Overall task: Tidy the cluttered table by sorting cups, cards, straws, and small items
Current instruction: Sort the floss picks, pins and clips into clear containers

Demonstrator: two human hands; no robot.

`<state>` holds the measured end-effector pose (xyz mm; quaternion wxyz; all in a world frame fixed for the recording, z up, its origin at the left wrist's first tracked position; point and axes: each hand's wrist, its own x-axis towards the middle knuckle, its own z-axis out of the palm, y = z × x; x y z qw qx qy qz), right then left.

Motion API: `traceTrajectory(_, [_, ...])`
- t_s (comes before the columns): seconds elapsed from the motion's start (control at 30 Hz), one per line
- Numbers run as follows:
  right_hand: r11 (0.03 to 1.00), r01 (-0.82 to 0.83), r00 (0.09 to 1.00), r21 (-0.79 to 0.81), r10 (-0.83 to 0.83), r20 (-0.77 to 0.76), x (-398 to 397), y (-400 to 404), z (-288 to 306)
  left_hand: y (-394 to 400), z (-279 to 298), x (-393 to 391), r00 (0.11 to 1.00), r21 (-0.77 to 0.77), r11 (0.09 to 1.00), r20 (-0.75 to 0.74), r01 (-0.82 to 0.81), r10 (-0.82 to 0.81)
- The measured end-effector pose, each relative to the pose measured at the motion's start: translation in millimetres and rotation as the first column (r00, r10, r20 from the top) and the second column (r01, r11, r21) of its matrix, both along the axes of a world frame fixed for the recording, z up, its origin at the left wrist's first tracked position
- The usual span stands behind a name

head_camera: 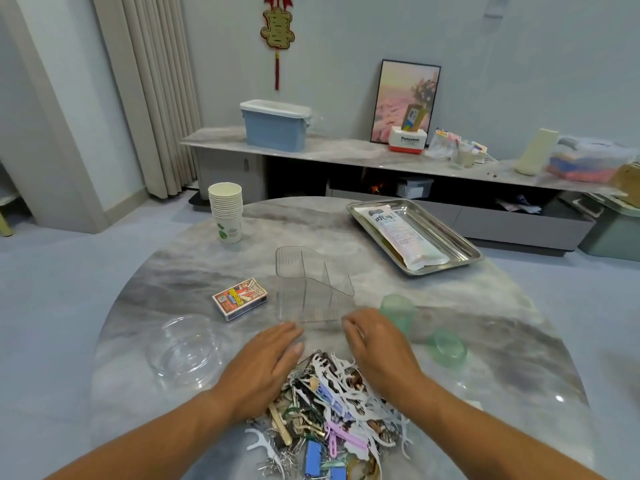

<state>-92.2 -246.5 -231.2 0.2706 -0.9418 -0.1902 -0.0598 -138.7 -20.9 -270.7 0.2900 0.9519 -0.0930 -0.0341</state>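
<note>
Both hands [325, 355] flat, flanking clutter pile [332, 410]

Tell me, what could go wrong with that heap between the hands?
The left hand and right hand flank a tangled pile of floss picks and clips. Raking it could scatter pieces over the near table edge. The right hand lies close to the green cup; a sweep might knock it over. The clear organizer just ahead looks light and could slide if pushed.
</note>
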Motion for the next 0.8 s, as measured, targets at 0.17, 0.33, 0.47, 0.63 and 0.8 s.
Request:
traceTrajectory(0.17, [0.999, 0.040, 0.981, 0.000, -0.039, -0.192, -6.3, -17.8, -27.0, -6.7, -1.3, -1.7, 0.993, 0.000, 0.994, -0.049, 0.111, -0.110])
traceTrajectory(0.33, [0.986, -0.155, 0.943, 0.056, 0.165, -0.288, -23.6, -23.8, -32.2, -31.3, 4.7, -19.5, 0.983, -0.038, 0.988, -0.098, 0.150, -0.153])
traceTrajectory(0.47, [0.973, -0.225, 0.931, 0.045, 0.228, -0.285, -43.7, -30.1, -33.0, -37.8, 1.4, -28.2, 0.982, -0.082, 0.982, -0.069, 0.172, -0.177])
traceTrajectory(0.63, [0.966, -0.257, 0.921, -0.020, 0.239, -0.308, -64.6, -46.6, -17.4, -47.0, 8.1, -47.0, 0.971, -0.180, 0.963, -0.090, 0.201, -0.219])
traceTrajectory(0.8, [0.965, -0.244, 0.956, -0.092, 0.223, -0.189, -81.2, -54.5, 9.8, -31.6, 37.5, -50.0, 0.979, -0.194, 0.963, -0.044, 0.189, -0.201])
